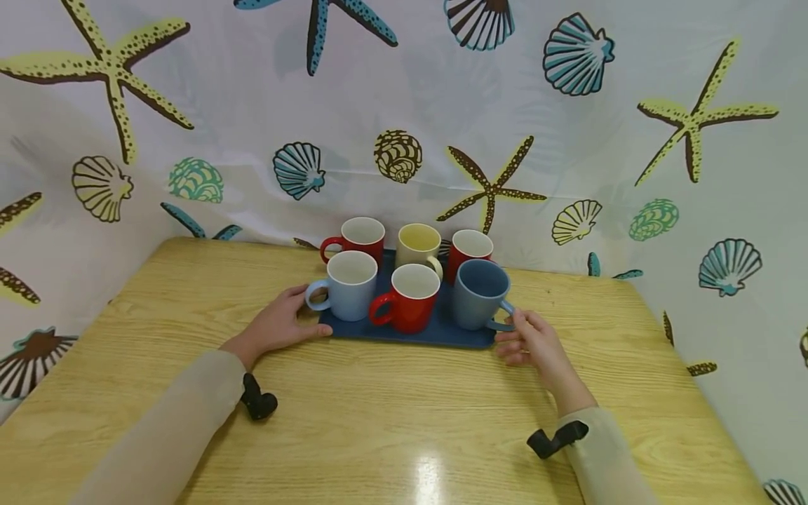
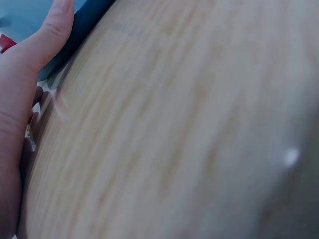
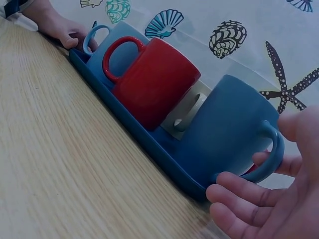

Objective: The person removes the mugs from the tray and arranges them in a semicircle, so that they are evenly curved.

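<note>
A dark blue tray (image 1: 404, 338) holds several mugs in two rows. My left hand (image 1: 282, 322) grips its left end, the thumb (image 2: 52, 32) along the front rim, near the handle of a light blue mug (image 1: 353, 291). In the middle of the front row stands a red mug (image 1: 413, 301). My right hand (image 1: 533, 347) pinches the handle of the darker blue mug (image 1: 476, 298) at the front right, index finger in the loop. Its other fingers (image 3: 244, 191) extend loosely by the tray's corner. Where the left fingertips lie is partly hidden.
Behind the front row stand a red mug (image 1: 366, 235), a cream-yellow mug (image 1: 413, 245) and another red mug (image 1: 470, 247), partly hidden. The tray rests near the back edge of the wooden table (image 1: 391, 421). A white cloth (image 1: 252, 112) with shells and starfish hangs behind and beside it.
</note>
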